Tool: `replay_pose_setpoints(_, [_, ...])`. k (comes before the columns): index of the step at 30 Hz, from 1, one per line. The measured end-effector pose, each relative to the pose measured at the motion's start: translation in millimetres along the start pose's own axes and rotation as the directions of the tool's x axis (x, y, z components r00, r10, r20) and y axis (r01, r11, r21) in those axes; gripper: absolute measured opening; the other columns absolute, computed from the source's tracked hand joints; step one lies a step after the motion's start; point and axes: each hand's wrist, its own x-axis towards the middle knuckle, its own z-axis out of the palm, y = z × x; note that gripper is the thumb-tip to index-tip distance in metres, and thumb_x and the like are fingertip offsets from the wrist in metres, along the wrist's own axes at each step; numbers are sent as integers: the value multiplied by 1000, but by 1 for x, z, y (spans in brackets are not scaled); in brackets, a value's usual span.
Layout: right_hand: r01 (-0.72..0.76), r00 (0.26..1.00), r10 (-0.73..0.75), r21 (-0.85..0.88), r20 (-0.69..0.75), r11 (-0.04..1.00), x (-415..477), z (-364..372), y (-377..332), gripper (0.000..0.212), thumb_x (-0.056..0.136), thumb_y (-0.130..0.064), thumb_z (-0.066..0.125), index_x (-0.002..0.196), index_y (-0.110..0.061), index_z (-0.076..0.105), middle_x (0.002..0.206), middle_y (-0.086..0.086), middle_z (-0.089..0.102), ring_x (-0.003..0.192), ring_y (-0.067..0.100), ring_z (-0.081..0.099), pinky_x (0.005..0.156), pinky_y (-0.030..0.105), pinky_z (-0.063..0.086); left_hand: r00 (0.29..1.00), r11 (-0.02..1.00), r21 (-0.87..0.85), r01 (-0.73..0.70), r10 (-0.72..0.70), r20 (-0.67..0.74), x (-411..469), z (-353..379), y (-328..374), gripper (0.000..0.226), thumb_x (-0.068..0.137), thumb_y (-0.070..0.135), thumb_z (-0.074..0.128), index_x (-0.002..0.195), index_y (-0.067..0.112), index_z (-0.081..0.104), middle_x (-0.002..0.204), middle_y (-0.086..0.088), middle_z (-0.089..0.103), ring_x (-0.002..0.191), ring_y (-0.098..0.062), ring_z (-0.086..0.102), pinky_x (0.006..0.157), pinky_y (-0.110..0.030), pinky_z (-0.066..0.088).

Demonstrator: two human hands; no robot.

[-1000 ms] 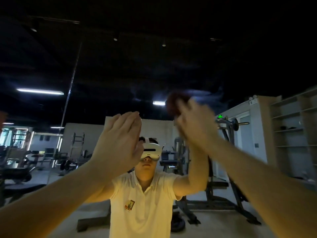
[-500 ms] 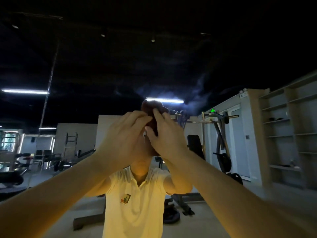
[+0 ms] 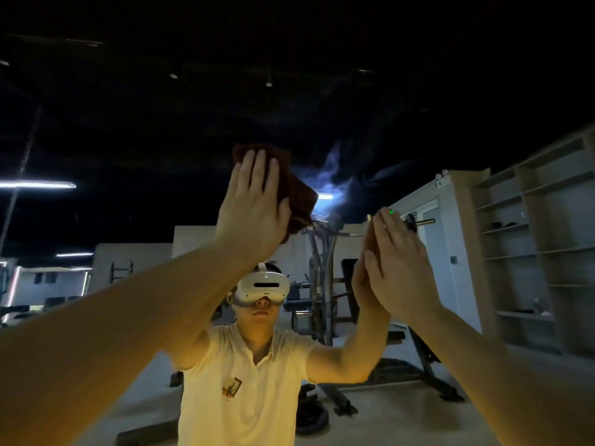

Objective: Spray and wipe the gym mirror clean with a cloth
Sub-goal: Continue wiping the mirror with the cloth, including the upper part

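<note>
The gym mirror (image 3: 354, 117) fills the view and reflects a dark ceiling and the gym. My left hand (image 3: 254, 207) presses a dark red cloth (image 3: 299, 194) flat against the glass above my reflected head, fingers straight. My right hand (image 3: 399, 262) lies flat on the mirror to the right, palm meeting its own reflection, and holds nothing. A pale streaky smear (image 3: 331, 175) shows on the glass just right of the cloth. No spray bottle is in view.
My reflection (image 3: 251, 381) in a white shirt and headset stands at the centre. Behind it the mirror shows a weight machine (image 3: 325, 284), wooden shelves (image 3: 528, 246) at the right and more gym equipment at the far left (image 3: 48, 300).
The cloth passed from my right hand to my left where the hands met. My left hand then rose with it up the glass, and my right hand moved off to the right.
</note>
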Motion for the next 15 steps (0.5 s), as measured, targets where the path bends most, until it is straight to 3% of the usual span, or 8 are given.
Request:
replay_pose_setpoints(3, [34, 999, -30, 101, -41, 994, -2, 14, 10, 67, 100, -40, 18, 161, -15, 10, 170, 0, 7, 158, 16, 5, 128, 44, 9, 999, 1000, -13, -13, 12, -42, 37, 6, 50, 70, 105, 46, 15, 166, 12, 9, 173, -21, 7, 161, -36, 0, 131, -51, 2])
replay_pose_setpoints(7, [21, 993, -1, 174, -116, 985, -4, 18, 10, 66, 100, -33, 22, 162, -9, 27, 169, 7, 23, 158, 17, 14, 129, 47, 14, 948, 948, -2, -318, 318, -2, 27, 14, 113, 70, 106, 46, 15, 166, 7, 15, 173, -19, 15, 161, -35, 6, 131, -52, 1])
replay_pose_setpoints(10, [9, 989, 11, 131, -147, 991, -6, 22, 5, 63, 103, -32, 23, 161, -7, 30, 169, 9, 25, 159, 18, 16, 128, 51, 19, 900, 897, 79, -435, 436, 3, 18, 10, 89, 70, 105, 43, 10, 164, 9, 24, 170, -18, 24, 160, -33, 16, 131, -49, 3])
replay_pose_setpoints(15, [-113, 970, 123, 60, -211, 992, -5, 31, -16, 62, 107, -37, 24, 160, -5, 30, 168, 13, 27, 157, 25, 21, 125, 55, 23, 967, 963, 110, -246, 251, -41, 7, -6, -26, 68, 103, 41, 20, 164, 11, 25, 170, -18, 25, 159, -32, 19, 131, -49, 12])
